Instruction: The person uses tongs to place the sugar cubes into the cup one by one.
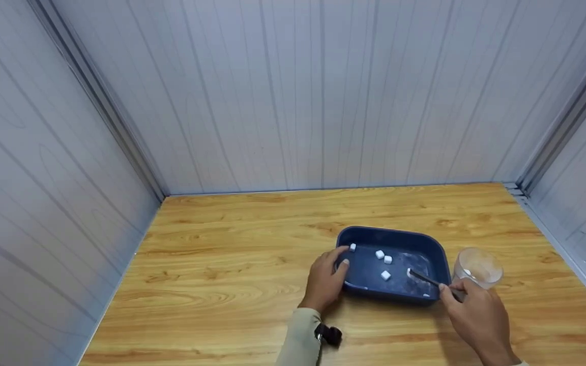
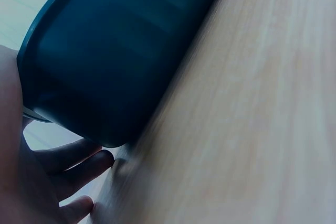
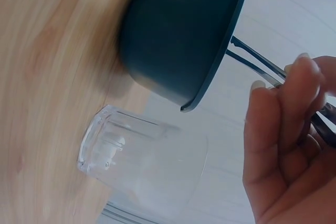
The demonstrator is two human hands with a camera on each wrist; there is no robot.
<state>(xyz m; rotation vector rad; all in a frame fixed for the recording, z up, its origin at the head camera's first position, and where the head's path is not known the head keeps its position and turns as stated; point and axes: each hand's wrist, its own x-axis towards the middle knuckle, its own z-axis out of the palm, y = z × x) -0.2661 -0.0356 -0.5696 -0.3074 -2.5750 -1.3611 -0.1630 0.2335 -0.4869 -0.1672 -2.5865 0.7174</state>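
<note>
A dark blue rectangular tray [image 1: 374,292] lies on the table with several small white cubes [image 1: 385,275] on its floor. My left hand [image 1: 325,279] grips the tray's left end, thumb and index finger at the rim. In the left wrist view its other fingers [image 2: 86,174] curl near the tray's lower corner. My right hand [image 1: 478,317] pinches dark tweezers [image 1: 427,278], which reach over the right rim. Their tips are at one white cube [image 1: 409,272]; whether they clasp it cannot be told. Right of the tray stands a clear glass [image 3: 152,156] with something white at its bottom.
The wood-grain table [image 1: 211,274] runs back to a pale panelled wall [image 1: 293,101], with more panels on both sides. Whitish residue marks the tray floor near its right end. A dark object [image 1: 329,334] shows at the left cuff.
</note>
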